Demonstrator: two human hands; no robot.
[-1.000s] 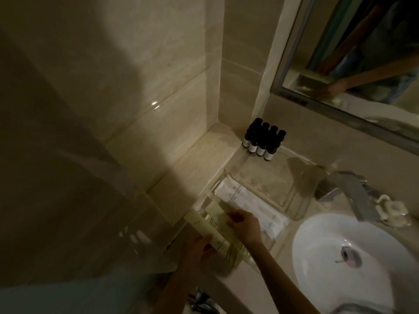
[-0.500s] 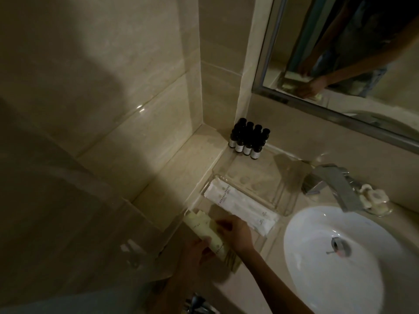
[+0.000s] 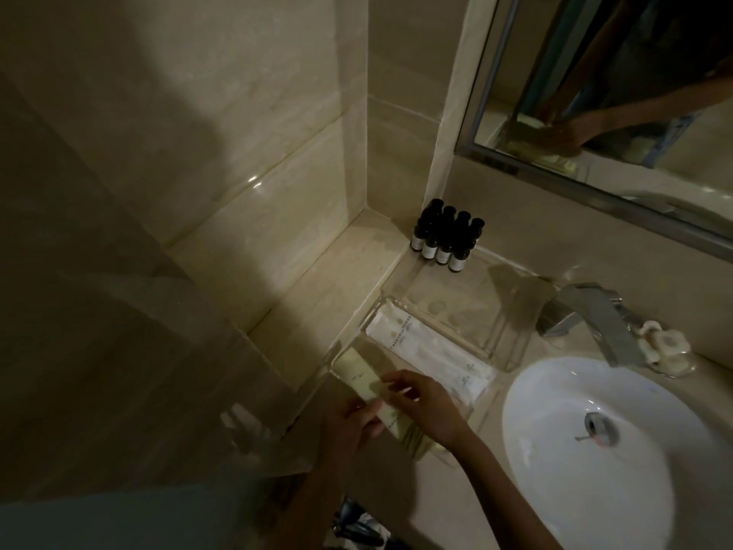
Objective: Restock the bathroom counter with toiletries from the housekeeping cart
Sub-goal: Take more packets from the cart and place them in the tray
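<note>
Packets: a stack of long pale yellow packets [image 3: 359, 377] is in both my hands, low over the near left end of the surface [image 3: 432, 506], slanting from far left to near right.
Left hand: my left hand [image 3: 349, 428] is curled round the near part of the stack from the left side.
Right hand: my right hand [image 3: 426, 406] reaches over from the right, its fingers bent and pinching the top packet about halfway along.
Tray: a clear tray [image 3: 515, 347] sits on the surface just beyond my hands, between the wall ledge and the basin [image 3: 575, 490].
White sachets: long white wrapped sachets [image 3: 428, 353] lie flat in the tray's near left part, just beside my right hand; I cannot tell whether the yellow stack touches them.
Bottles: four small dark bottles [image 3: 446, 238] with pale labels stand upright in a tight row in the far corner, beyond the tray.
Tap: a metal tap [image 3: 591, 315] stands at the basin's far rim.
Soap dish: a pale flower-shaped piece [image 3: 662, 347] rests in a small dish just right of the tap.
Mirror: the mirror [image 3: 618, 113] on the far wall reflects my arms and the packets.
</note>
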